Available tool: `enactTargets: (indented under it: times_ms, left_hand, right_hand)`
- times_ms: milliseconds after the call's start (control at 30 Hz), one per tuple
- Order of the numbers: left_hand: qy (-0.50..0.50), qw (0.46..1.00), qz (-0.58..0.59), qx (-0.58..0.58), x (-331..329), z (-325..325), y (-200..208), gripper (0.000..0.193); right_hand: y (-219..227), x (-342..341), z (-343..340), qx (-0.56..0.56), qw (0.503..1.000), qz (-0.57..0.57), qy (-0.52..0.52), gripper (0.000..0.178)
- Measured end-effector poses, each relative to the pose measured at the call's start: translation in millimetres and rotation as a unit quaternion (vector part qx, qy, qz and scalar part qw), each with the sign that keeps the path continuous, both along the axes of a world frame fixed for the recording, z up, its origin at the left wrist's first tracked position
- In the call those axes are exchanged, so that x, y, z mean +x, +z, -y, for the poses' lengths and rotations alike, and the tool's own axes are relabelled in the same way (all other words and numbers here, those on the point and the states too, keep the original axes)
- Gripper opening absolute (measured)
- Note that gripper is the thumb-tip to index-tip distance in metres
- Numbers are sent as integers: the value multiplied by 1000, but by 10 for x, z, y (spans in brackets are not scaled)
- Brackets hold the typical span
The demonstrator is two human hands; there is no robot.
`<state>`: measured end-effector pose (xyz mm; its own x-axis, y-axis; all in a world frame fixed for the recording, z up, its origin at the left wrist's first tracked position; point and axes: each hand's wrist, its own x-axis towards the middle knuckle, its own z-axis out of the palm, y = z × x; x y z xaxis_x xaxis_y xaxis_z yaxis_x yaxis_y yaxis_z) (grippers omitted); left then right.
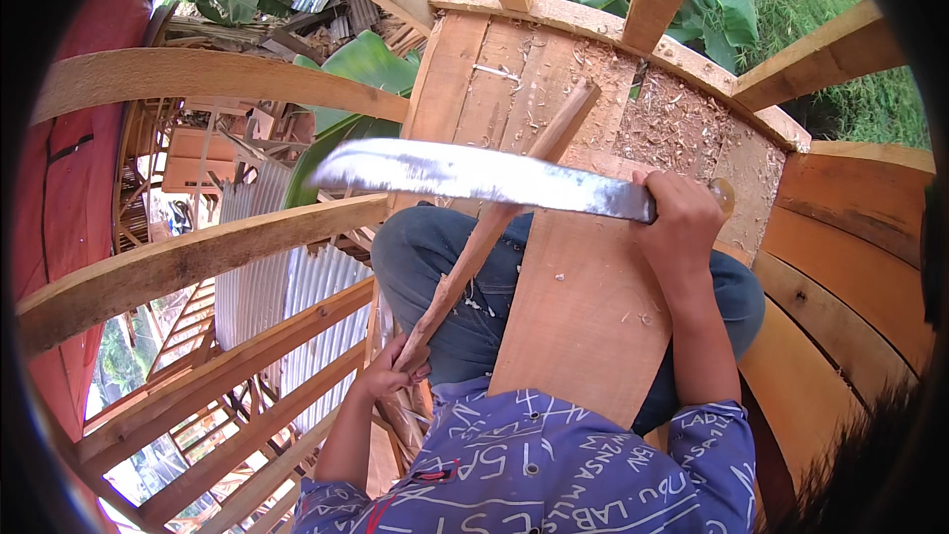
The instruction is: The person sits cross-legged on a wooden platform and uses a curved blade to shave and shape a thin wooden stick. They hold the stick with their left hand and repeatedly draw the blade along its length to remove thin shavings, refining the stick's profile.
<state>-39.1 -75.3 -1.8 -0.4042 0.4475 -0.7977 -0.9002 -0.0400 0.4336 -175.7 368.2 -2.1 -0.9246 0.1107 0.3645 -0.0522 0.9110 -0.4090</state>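
a long steel machete point(474, 176) was gripped by its handle in the right hand point(680, 218), fingers fully closed around it, the blade stretched out to the left of that hand. a thin wooden stick point(494, 222) was clasped at its lower end by the closed left hand point(388, 368) and slanted up beyond it, crossing under the blade. its far end rested on a wooden plank point(583, 316) strewn with shavings point(672, 124), ahead of both hands.

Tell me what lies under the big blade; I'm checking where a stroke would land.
Under the machete held by the right hand runs the wooden stick gripped by the left hand. Beneath are the plank and shavings; the blade covers their crossing point.
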Motion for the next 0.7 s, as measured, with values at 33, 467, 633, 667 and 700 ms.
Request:
enactTargets:
  times_ms: [33,467,633,667,700]
  left_hand:
    - [4,1000,-1,-4,9,3,1,77]
    - [11,999,-12,30,42,55,-91,74]
    - [-17,999,-38,4,-11,35,-54,72]
    - [-12,999,-35,-1,4,53,-41,71]
    - [-7,999,-32,-6,9,53,-28,71]
  right_hand:
    - [15,-14,33,-5,999,-14,34,20]
    - [-97,-43,-550,-95,960,153,-215,15]
    - [-186,5,-441,-31,991,63,-111,11]
    - [-158,8,-428,-24,993,63,-100,11]
    - [-157,-5,-441,-29,994,52,-90,11]
